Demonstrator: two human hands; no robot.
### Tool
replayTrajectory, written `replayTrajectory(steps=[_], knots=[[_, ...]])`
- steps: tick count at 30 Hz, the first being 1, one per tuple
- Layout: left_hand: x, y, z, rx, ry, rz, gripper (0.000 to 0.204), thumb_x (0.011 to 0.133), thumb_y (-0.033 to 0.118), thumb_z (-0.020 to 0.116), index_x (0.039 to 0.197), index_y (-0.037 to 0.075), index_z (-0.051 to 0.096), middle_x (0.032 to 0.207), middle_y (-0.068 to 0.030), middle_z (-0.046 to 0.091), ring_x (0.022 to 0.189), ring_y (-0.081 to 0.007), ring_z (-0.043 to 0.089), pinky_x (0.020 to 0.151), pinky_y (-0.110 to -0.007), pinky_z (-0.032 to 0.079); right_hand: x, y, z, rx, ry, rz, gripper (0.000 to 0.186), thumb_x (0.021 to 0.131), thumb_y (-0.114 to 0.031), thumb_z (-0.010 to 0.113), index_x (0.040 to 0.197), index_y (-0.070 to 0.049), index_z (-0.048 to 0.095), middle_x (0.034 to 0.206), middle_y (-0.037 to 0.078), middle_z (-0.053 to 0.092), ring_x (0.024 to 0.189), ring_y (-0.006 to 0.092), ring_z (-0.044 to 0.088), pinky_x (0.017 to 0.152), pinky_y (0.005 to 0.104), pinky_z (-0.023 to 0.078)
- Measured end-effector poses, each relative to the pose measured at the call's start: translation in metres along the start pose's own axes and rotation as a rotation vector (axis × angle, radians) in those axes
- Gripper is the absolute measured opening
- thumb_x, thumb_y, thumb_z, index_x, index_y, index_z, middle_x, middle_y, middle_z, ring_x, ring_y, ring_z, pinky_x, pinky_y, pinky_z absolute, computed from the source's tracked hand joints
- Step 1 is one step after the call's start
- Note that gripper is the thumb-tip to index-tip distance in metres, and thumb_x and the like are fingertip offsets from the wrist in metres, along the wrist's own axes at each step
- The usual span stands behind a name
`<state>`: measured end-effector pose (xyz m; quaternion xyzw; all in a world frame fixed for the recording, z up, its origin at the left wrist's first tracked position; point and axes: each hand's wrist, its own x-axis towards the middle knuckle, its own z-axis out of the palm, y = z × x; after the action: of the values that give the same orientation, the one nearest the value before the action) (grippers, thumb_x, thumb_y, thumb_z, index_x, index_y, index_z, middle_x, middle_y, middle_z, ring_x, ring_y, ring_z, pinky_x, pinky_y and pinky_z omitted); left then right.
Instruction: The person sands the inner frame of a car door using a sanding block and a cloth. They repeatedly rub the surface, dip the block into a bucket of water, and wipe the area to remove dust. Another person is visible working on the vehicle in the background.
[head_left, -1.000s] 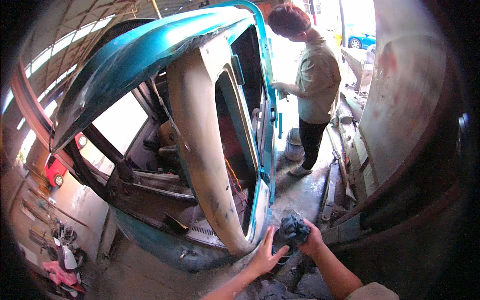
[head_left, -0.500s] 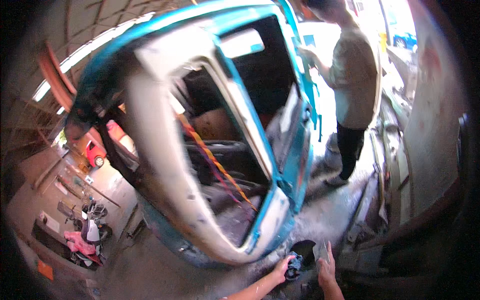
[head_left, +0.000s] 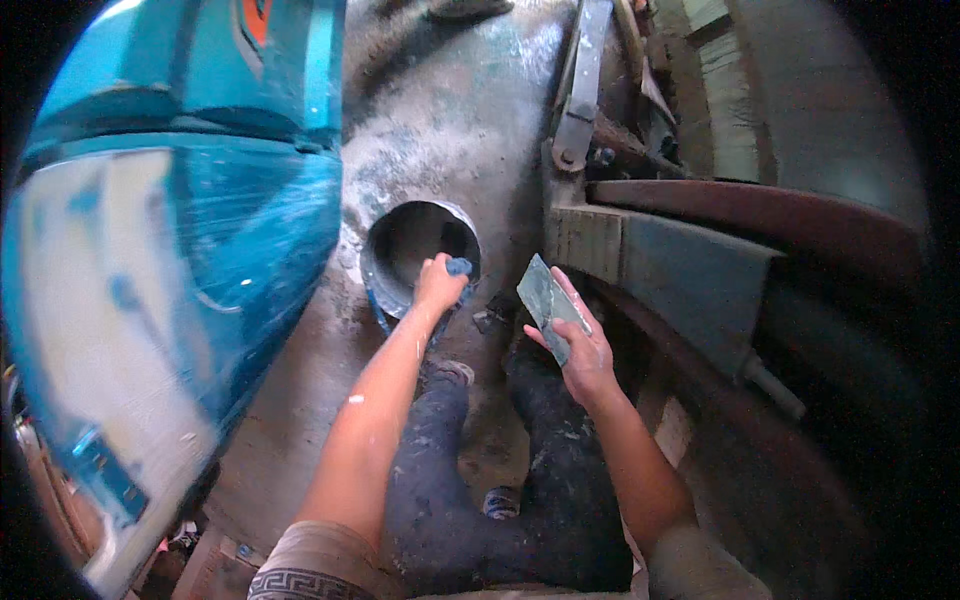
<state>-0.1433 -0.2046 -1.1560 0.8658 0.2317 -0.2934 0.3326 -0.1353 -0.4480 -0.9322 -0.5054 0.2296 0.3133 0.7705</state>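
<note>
My left hand (head_left: 438,286) is closed round a small wadded blue cloth (head_left: 459,267), above the near right rim of a round bucket (head_left: 372,268). The bucket stands on the floor with a dark patch inside it. To the right of it, my right hand (head_left: 588,360) grips a thin, flat grey-green rectangular piece (head_left: 543,298), thumb across its face and fingers behind. Whether that piece is a sanding sheet or a plate I cannot tell. Pale smears mark my left forearm.
On the left stands a blue vehicle body (head_left: 255,215) with a whitish, sanded-looking patch (head_left: 120,290). Metal parts and a long grey beam (head_left: 680,270) lie along the right. My dark, stained trouser legs (head_left: 430,470) are below. The concrete floor (head_left: 450,110) has whitish stains.
The view has swung down and right, from the whole cab frame and a standing person to the bucket. My left hand, still holding the cloth, is now over the bucket's rim.
</note>
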Motion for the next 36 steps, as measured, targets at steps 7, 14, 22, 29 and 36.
replayTrajectory(steps=[7,14,22,29,36], knots=[[0.152,-0.091,0.08,0.358,-0.278,-0.23,0.05,0.09,0.031,0.067,0.132,0.005,0.07,0.141,-0.0215,0.064,0.131,-0.0362,0.062,0.112,-0.046,0.048,0.049,0.049,-0.045,0.246,-0.064,0.146,0.07,0.105,-0.035,0.049,0.166,-0.009,0.027,0.167,0.009,0.037,0.15,0.0291,0.041,0.119,0.0512,0.041],[0.217,-0.187,0.138,0.572,-0.209,-0.016,0.055,0.093,0.034,0.068,0.142,0.009,0.063,0.147,-0.02,0.06,0.135,-0.0351,0.059,0.113,-0.045,0.047,0.093,0.068,-0.052,0.427,-0.147,0.219,0.088,0.092,-0.043,0.059,0.167,-0.015,0.024,0.17,0.01,0.032,0.153,0.0307,0.037,0.123,0.0536,0.033],[0.15,-0.153,0.115,0.42,-0.388,-0.103,0.072,0.089,0.041,0.073,0.149,0.006,0.056,0.152,-0.0219,0.054,0.14,-0.0371,0.053,0.116,-0.045,0.044,0.067,0.019,-0.01,0.403,-0.205,0.173,0.096,0.082,-0.029,0.061,0.167,-0.01,0.022,0.171,0.012,0.03,0.156,0.035,0.033,0.125,0.0574,0.03],[-0.001,-0.086,-0.012,0.142,-0.054,0.034,0.058,0.081,0.033,0.079,0.132,0.011,0.064,0.13,-0.0273,0.061,0.121,-0.0449,0.062,0.104,-0.051,0.052,-0.027,-0.074,0.086,0.299,-0.207,0.061,0.091,0.079,-0.011,0.054,0.165,-0.005,0.026,0.167,0.014,0.036,0.152,0.0369,0.039,0.122,0.0586,0.034],[-0.217,0.033,-0.21,0.233,0.015,0.323,0.053,0.081,0.026,0.077,0.131,0.017,0.062,0.125,-0.023,0.058,0.111,-0.0455,0.065,0.094,-0.055,0.056,-0.167,-0.139,0.157,0.166,-0.162,-0.06,0.08,0.083,-0.008,0.045,0.163,-0.005,0.034,0.162,0.015,0.044,0.144,0.0374,0.048,0.113,0.0594,0.046]])
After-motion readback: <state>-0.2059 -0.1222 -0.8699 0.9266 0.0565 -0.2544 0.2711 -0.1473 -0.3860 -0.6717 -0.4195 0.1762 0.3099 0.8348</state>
